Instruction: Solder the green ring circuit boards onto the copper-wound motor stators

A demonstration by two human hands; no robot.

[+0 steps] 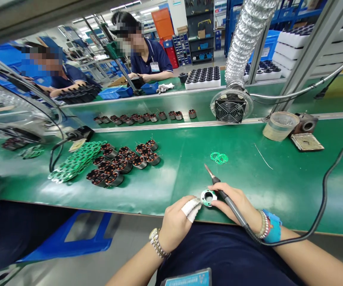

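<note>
Near the table's front edge, a small round part with a white and green ring-shaped circuit board (204,198) on top sits between my hands. My left hand (176,218), with white coverings on its fingers, pinches the ring part's left side. My right hand (239,200) has its thumb and index finger at the part's right side. It also carries a soldering iron (232,205), whose tip points up and left, away from the part. Beyond the tip lie a few loose green ring boards (221,159). What is under the ring part is mostly hidden by my fingers.
Copper-wound stators (123,165) stand in a group left of centre, beside piled green boards (78,163). More stators (146,116) line the back ledge. A fan (230,110), a plastic tub (280,126), a solder wire (263,155) and the iron's cable (323,198) are rightward. Two co-workers sit opposite.
</note>
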